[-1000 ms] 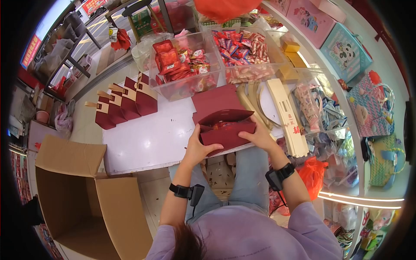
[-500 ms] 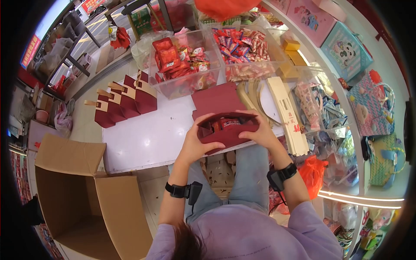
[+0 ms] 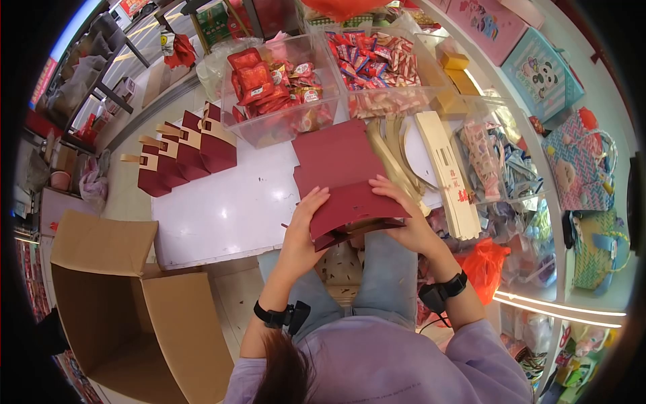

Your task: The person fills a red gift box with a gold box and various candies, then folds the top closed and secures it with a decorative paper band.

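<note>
Both hands hold a dark red paper gift box (image 3: pixel 353 212) at the near edge of the white table (image 3: pixel 222 215). My left hand (image 3: pixel 301 229) grips its left side with fingers up over the top flap. My right hand (image 3: pixel 404 219) holds the right side, fingers pressed on the flap. The box's top now faces me as a flat red panel, and its contents are hidden. A stack of flat dark red box blanks (image 3: pixel 333 158) lies just beyond it on the table.
Several finished red boxes with tan handles (image 3: pixel 182 151) stand at the table's left. Clear bins of red-wrapped sweets (image 3: pixel 276 87) (image 3: pixel 377 64) sit at the back. Tan card strips (image 3: pixel 444 172) lie to the right. An open cardboard carton (image 3: pixel 128 316) stands on the floor at left.
The box was open with sweets showing inside; the flaps have been folded over and the box tilted toward me, so the sweets are now covered.
</note>
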Available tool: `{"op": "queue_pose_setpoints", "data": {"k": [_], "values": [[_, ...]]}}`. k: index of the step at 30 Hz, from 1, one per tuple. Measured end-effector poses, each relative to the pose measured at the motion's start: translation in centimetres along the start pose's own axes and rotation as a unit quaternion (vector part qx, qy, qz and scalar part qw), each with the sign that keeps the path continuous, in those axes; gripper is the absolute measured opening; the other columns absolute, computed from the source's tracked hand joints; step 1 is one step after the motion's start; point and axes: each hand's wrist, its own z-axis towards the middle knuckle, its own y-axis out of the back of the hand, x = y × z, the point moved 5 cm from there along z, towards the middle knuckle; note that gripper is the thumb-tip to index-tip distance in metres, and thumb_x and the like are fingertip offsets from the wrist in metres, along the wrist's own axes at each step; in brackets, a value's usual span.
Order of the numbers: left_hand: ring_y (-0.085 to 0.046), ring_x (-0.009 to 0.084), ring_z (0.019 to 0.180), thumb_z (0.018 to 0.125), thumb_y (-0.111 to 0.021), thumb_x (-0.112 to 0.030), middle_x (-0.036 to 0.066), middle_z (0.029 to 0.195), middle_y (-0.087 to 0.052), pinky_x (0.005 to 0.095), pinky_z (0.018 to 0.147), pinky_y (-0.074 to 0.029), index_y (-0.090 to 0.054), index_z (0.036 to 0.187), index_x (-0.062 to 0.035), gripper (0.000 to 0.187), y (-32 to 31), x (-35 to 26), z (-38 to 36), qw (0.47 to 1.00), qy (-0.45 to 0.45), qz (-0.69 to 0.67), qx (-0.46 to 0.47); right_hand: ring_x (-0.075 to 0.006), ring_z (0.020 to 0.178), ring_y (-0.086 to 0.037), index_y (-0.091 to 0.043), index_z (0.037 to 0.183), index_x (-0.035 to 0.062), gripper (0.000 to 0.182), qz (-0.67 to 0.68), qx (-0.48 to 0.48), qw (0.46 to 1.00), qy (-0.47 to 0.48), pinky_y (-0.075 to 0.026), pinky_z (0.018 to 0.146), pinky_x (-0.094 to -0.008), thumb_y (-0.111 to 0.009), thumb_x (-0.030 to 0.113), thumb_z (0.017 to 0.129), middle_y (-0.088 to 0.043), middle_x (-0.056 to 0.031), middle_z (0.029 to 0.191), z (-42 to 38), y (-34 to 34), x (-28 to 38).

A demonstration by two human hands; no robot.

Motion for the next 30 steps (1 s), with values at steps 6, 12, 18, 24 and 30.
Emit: {"op": "queue_pose_setpoints", "data": {"k": [6, 12, 18, 24, 30], "values": [[-0.046, 0.03, 0.137, 0.064, -0.086, 0.001, 0.015, 0.143, -0.052, 0.0402, 0.113, -0.038, -0.04, 0.145, -0.0058, 0.093, -0.2, 0.5, 0.0, 1.0, 0.019, -0.02, -0.009, -0.0296, 0.145, -0.035, -0.048, 0.136, 0.008, 0.076, 0.009, -0.008, 1.0, -0.019, -0.033, 0.117, -0.04, -0.079, -0.008, 0.069, -0.046, -0.011, 0.148, 0.1, -0.2, -0.3], [-0.049, 0.0287, 0.133, 0.062, -0.09, -0.004, 0.011, 0.139, -0.055, 0.0391, 0.11, -0.042, -0.034, 0.147, -0.0075, 0.102, -0.1, 3.1, 1.3, 0.99, 0.104, -0.09, 0.019, -0.0295, 0.139, -0.041, -0.045, 0.139, 0.0072, 0.073, 0.02, -0.072, 0.994, -0.077, -0.037, 0.113, -0.0388, -0.079, 0.0, 0.075, -0.041, -0.0146, 0.149, 0.6, 0.1, -0.4], [-0.049, 0.028, 0.131, 0.061, -0.092, -0.007, 0.013, 0.142, -0.051, 0.0378, 0.11, -0.041, -0.021, 0.155, -0.0092, 0.118, 0.1, 2.7, 1.9, 0.989, 0.099, -0.11, 0.015, -0.0319, 0.117, -0.059, -0.058, 0.124, 0.002, 0.041, -0.13, -0.065, 0.987, 0.074, -0.048, 0.098, -0.0372, -0.069, 0.003, 0.084, -0.057, -0.0182, 0.127, 3.6, 4.3, 7.3], [-0.047, 0.029, 0.13, 0.06, -0.093, -0.008, 0.015, 0.144, -0.045, 0.0378, 0.111, -0.04, -0.015, 0.157, -0.0102, 0.124, -0.2, 3.5, 1.9, 0.987, 0.101, -0.125, 0.028, -0.0343, 0.102, -0.066, -0.066, 0.111, -0.0023, 0.028, -0.321, 0.272, 0.906, 0.047, -0.054, 0.082, -0.0412, -0.057, -0.005, 0.085, -0.068, -0.0215, 0.105, 9.9, 0.2, 7.6], [-0.047, 0.0306, 0.131, 0.06, -0.093, -0.009, 0.016, 0.145, -0.044, 0.0386, 0.111, -0.04, -0.015, 0.157, -0.0108, 0.124, -0.4, 4.0, 1.8, 0.99, 0.105, -0.079, 0.043, -0.0368, 0.102, -0.066, -0.058, 0.117, -0.0025, 0.042, -0.468, 0.491, 0.735, -0.01, -0.055, 0.082, -0.0443, -0.07, 0.01, 0.079, -0.065, -0.0211, 0.11, 11.0, -4.7, 2.4]]}}
